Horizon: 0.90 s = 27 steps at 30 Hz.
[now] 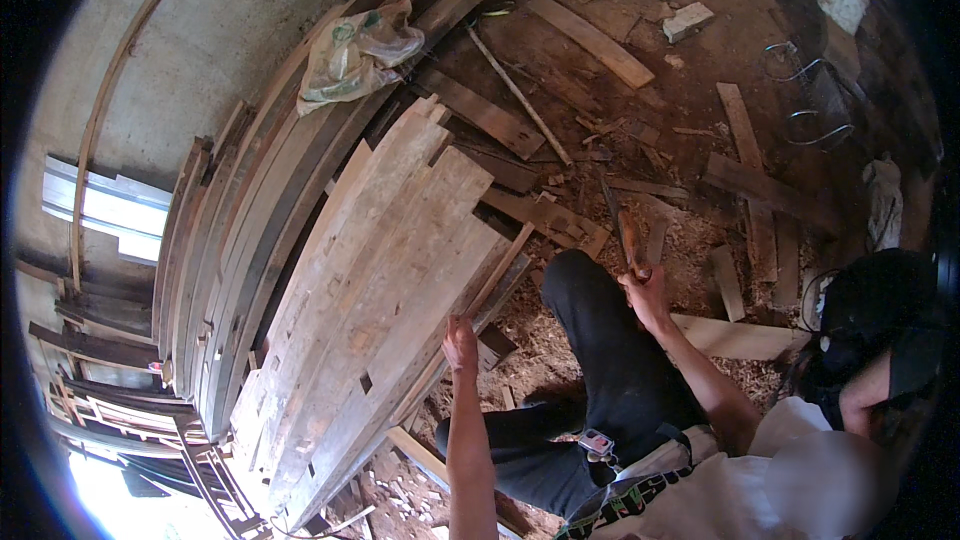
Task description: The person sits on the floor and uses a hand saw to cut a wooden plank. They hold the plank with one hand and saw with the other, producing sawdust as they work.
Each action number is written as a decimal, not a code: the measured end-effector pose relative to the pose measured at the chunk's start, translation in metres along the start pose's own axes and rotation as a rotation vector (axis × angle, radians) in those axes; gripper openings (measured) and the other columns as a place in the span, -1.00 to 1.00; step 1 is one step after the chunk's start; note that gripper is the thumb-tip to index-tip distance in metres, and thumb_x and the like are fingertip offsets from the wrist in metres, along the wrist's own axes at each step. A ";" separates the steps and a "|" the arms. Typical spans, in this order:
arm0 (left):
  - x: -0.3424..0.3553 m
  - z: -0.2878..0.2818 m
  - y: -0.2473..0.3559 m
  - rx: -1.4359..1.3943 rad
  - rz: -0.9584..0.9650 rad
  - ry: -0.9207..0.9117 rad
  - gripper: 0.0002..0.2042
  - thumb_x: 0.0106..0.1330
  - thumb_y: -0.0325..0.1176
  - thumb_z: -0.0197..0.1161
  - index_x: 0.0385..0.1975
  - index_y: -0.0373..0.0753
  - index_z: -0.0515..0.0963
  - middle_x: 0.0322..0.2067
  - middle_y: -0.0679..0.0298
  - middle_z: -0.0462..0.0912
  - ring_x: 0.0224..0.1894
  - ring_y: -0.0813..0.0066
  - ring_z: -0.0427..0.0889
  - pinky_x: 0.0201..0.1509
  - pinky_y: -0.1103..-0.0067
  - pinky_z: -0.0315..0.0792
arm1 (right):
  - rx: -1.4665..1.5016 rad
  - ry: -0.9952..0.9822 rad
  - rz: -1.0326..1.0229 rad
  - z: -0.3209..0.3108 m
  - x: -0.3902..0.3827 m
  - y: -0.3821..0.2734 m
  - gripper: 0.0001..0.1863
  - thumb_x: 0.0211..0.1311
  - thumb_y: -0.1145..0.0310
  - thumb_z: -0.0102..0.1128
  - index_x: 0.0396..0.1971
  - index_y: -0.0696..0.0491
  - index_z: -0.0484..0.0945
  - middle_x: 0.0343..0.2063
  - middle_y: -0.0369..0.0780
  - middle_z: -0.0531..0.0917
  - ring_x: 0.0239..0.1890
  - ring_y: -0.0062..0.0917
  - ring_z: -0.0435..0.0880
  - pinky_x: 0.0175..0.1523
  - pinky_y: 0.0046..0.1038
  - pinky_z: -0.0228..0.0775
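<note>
My left hand point(460, 345) is closed on the edge of a stack of pale, weathered planks point(370, 270) with square notches and holes, lying slanted to my left. A narrow reddish strip point(510, 255) runs along that edge, just beyond the hand. My right hand point(645, 295) grips a long tool point(630, 238) with an orange-brown wooden part and a thin dark end pointing away from me, beside my bent knee in dark trousers point(570, 290). The tool's exact kind is too small to tell.
Long boards point(250, 230) are stacked along the left wall, a plastic sack point(355, 55) on them. Loose planks point(590, 40), shavings, a pole point(515, 90) and wire loops point(820, 130) lie on the dirt floor. At the right are a co-worker's arm point(865, 395) and a dark bundle point(855, 310).
</note>
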State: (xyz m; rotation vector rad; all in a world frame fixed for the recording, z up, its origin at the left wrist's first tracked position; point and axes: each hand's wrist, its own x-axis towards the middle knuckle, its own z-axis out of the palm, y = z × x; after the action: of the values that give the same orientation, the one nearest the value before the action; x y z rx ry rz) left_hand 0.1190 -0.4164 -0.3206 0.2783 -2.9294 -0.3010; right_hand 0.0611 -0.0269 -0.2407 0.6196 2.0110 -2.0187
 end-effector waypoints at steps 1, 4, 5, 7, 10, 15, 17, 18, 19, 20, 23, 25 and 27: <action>0.001 -0.002 -0.004 -0.040 0.050 0.011 -0.83 0.26 -0.49 0.15 -0.19 -0.18 0.59 -0.20 0.15 0.53 -0.29 0.02 0.64 -0.31 0.21 0.57 | -0.006 -0.006 -0.015 -0.002 -0.001 0.003 -0.80 0.16 0.41 0.23 -0.39 0.09 0.36 -0.62 -0.34 0.38 -0.58 -0.62 0.38 -0.44 -0.45 0.28; 0.003 -0.004 -0.018 0.023 0.151 0.001 -0.90 0.28 -0.43 0.17 -0.27 -0.21 0.58 -0.22 0.15 0.53 -0.36 0.00 0.65 -0.38 0.19 0.57 | -0.023 -0.006 -0.065 -0.006 -0.005 0.012 -0.78 0.14 0.40 0.24 -0.42 0.09 0.34 -0.56 -0.33 0.39 -0.51 -0.59 0.40 -0.37 -0.40 0.31; 0.003 -0.004 -0.022 0.040 0.165 0.010 -0.91 0.28 -0.43 0.16 -0.29 -0.22 0.58 -0.22 0.14 0.53 -0.36 0.00 0.65 -0.38 0.20 0.58 | -0.031 -0.004 -0.055 -0.007 -0.007 0.015 -0.78 0.13 0.40 0.24 -0.43 0.08 0.33 -0.55 -0.32 0.39 -0.48 -0.58 0.41 -0.34 -0.38 0.31; 0.003 -0.001 -0.027 0.077 0.154 -0.011 -0.92 0.26 -0.45 0.16 -0.32 -0.22 0.58 -0.21 0.13 0.54 -0.34 0.01 0.65 -0.38 0.21 0.58 | -0.028 0.003 -0.044 -0.009 -0.012 0.021 -0.77 0.13 0.38 0.26 -0.40 0.10 0.36 -0.52 -0.31 0.39 -0.43 -0.54 0.42 -0.28 -0.34 0.32; 0.002 0.006 -0.030 0.127 0.108 -0.074 -0.89 0.19 -0.52 0.16 -0.33 -0.22 0.59 -0.20 0.12 0.55 -0.30 0.03 0.65 -0.34 0.22 0.59 | -0.103 0.088 -0.154 -0.011 -0.021 0.027 -0.76 0.13 0.34 0.27 -0.34 0.12 0.40 -0.54 -0.31 0.39 -0.42 -0.50 0.43 -0.23 -0.31 0.34; 0.000 0.010 -0.032 0.186 0.152 -0.084 -0.68 0.03 -0.60 0.18 -0.18 -0.15 0.59 -0.13 0.12 0.57 -0.21 0.06 0.65 -0.23 0.19 0.59 | -0.256 -0.099 -0.140 -0.020 -0.034 0.036 -0.71 0.15 0.29 0.27 -0.21 0.11 0.45 -0.38 -0.24 0.43 -0.30 -0.42 0.48 -0.15 -0.27 0.38; 0.000 0.010 -0.033 0.159 0.164 -0.055 -0.64 0.01 -0.60 0.19 -0.14 -0.13 0.58 -0.12 0.12 0.57 -0.19 0.05 0.65 -0.21 0.19 0.58 | -0.224 -0.144 -0.017 -0.024 -0.037 0.044 -0.68 0.17 0.26 0.27 -0.17 0.09 0.44 -0.27 -0.21 0.45 -0.23 -0.40 0.51 -0.13 -0.27 0.39; 0.000 0.010 -0.033 0.153 0.158 -0.063 -0.62 0.01 -0.60 0.20 -0.12 -0.12 0.58 -0.11 0.12 0.57 -0.18 0.05 0.65 -0.20 0.19 0.58 | -0.211 -0.144 -0.011 -0.025 -0.038 0.049 -0.66 0.17 0.25 0.29 -0.15 0.09 0.44 -0.23 -0.20 0.45 -0.21 -0.41 0.52 -0.11 -0.27 0.39; 0.000 0.010 -0.033 0.163 0.143 -0.087 -0.62 0.01 -0.60 0.20 -0.12 -0.11 0.58 -0.10 0.12 0.57 -0.18 0.05 0.65 -0.20 0.19 0.58 | -0.198 -0.146 -0.004 -0.025 -0.038 0.055 -0.65 0.18 0.25 0.30 -0.14 0.10 0.43 -0.19 -0.19 0.44 -0.19 -0.41 0.52 -0.10 -0.27 0.39; 0.000 0.010 -0.033 0.174 0.126 -0.110 -0.61 0.00 -0.60 0.20 -0.12 -0.10 0.59 -0.09 0.12 0.57 -0.17 0.04 0.65 -0.20 0.19 0.59 | -0.193 -0.141 0.062 -0.025 -0.039 0.062 -0.63 0.18 0.24 0.32 -0.12 0.10 0.43 -0.16 -0.18 0.44 -0.16 -0.41 0.53 -0.08 -0.28 0.40; 0.001 0.010 -0.029 0.184 0.094 -0.115 -0.62 0.03 -0.60 0.19 -0.11 -0.10 0.60 -0.09 0.12 0.58 -0.17 0.04 0.65 -0.20 0.19 0.58 | -0.100 -0.132 -0.001 -0.028 -0.040 0.079 -0.82 0.23 0.40 0.25 -0.32 0.15 0.46 -0.45 -0.25 0.54 -0.35 -0.54 0.58 -0.18 -0.41 0.45; 0.003 0.008 -0.024 0.212 0.054 -0.130 -0.63 0.06 -0.59 0.19 -0.11 -0.11 0.61 -0.11 0.11 0.60 -0.17 0.04 0.65 -0.20 0.18 0.58 | -0.045 -0.156 -0.167 -0.030 -0.041 0.086 -0.84 0.24 0.43 0.24 -0.45 0.15 0.46 -0.55 -0.28 0.54 -0.43 -0.59 0.56 -0.24 -0.44 0.44; 0.007 0.005 -0.017 0.269 -0.016 -0.172 -0.66 0.10 -0.58 0.19 -0.11 -0.12 0.61 -0.14 0.11 0.62 -0.19 0.03 0.65 -0.21 0.18 0.57 | -0.020 -0.153 -0.242 -0.033 -0.043 0.088 -0.82 0.22 0.43 0.25 -0.50 0.14 0.46 -0.59 -0.31 0.52 -0.48 -0.61 0.53 -0.30 -0.44 0.41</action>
State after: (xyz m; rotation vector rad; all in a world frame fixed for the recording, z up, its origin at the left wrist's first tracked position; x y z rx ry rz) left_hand 0.1138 -0.4335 -0.3276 0.3287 -3.1381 0.0732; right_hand 0.1426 -0.0031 -0.3000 0.2174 2.0958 -2.1014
